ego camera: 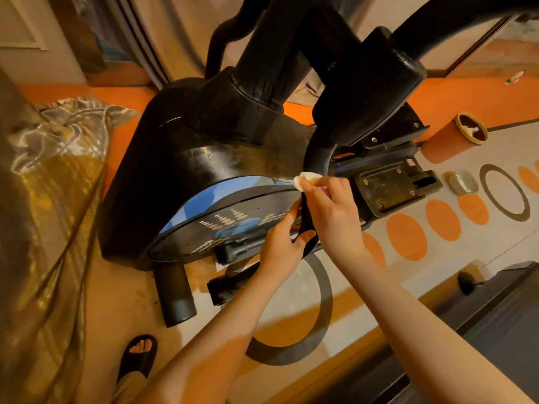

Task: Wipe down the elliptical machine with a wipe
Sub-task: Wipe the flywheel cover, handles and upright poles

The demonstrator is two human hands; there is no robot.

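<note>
1. Head view: the black elliptical machine [204,158] fills the middle of the frame, its rounded housing edged with a blue band and its thick arms rising toward the top.
2. The floor [437,237] under it is pale with orange ovals and dark rings, and a gold, shiny cloth [49,182] lies bunched along the left edge.
3. The left hand [280,243] has its fingers and thumb curled round a thin black bar low on the machine's side, just in front of the housing.
4. The right hand [329,208] crosses just above the left, its fingers pinching the wipe [306,179].
5. That wipe (small, white and crumpled) touches the machine where the blue band meets a curved black arm.
6. A foot in a black sandal [138,355] stands on the floor at lower left.
</note>
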